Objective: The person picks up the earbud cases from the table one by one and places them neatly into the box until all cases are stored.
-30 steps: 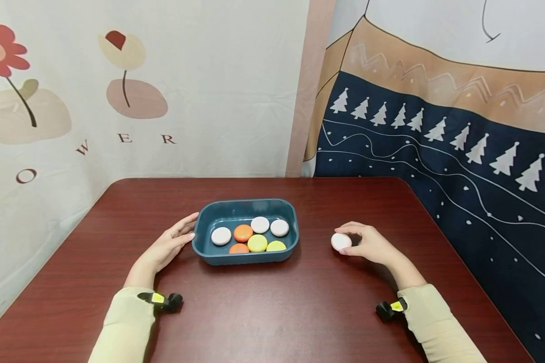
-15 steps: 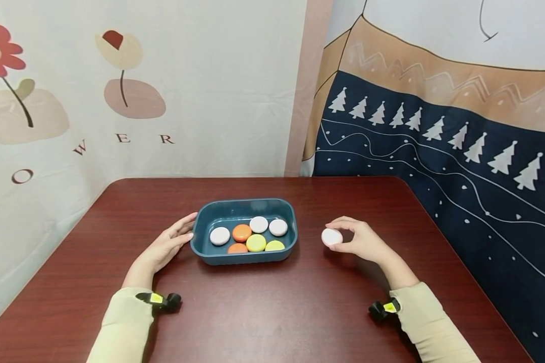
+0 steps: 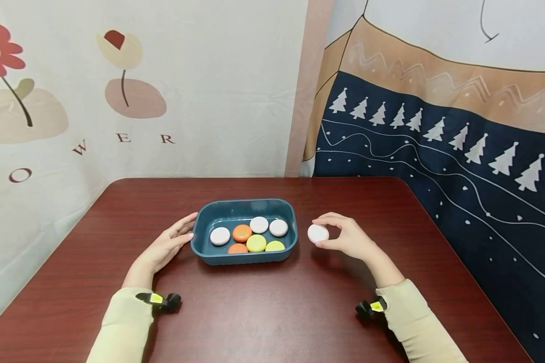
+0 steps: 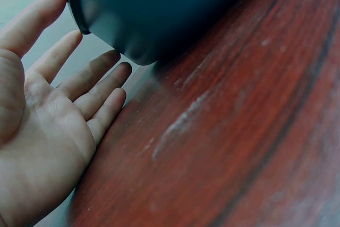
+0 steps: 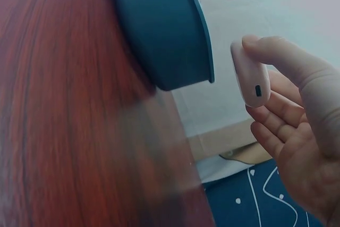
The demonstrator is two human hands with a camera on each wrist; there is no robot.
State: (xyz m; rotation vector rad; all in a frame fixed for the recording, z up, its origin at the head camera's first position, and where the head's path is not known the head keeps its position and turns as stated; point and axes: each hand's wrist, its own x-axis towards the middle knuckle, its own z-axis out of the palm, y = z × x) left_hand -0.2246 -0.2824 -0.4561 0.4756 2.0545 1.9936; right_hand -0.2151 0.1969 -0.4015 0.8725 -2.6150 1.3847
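Note:
A dark blue rectangular tub (image 3: 245,258) stands on the table, holding several smooth round discs: white ones such as this white disc (image 3: 220,236), orange ones such as this orange disc (image 3: 242,233), and yellow ones such as this yellow disc (image 3: 256,243). With fingers extended, my left hand (image 3: 164,247) touches the tub's left end. Thumb and fingers of my right hand (image 3: 351,239) pinch another round white disc (image 3: 318,233) just right of the tub, apart from it. In the right wrist view, a small dark slot marks the edge of the held white disc (image 5: 249,75).
The reddish-brown wooden table (image 3: 263,312) extends around the tub. Behind it hangs a pale cloth (image 3: 227,101) with flower prints, and on the right a navy cloth (image 3: 436,166) with white trees. Each wrist wears a black camera (image 3: 168,302).
My right hand has moved left toward the tub with the white disc, which looks slightly higher. The left hand and the tub have stayed in place.

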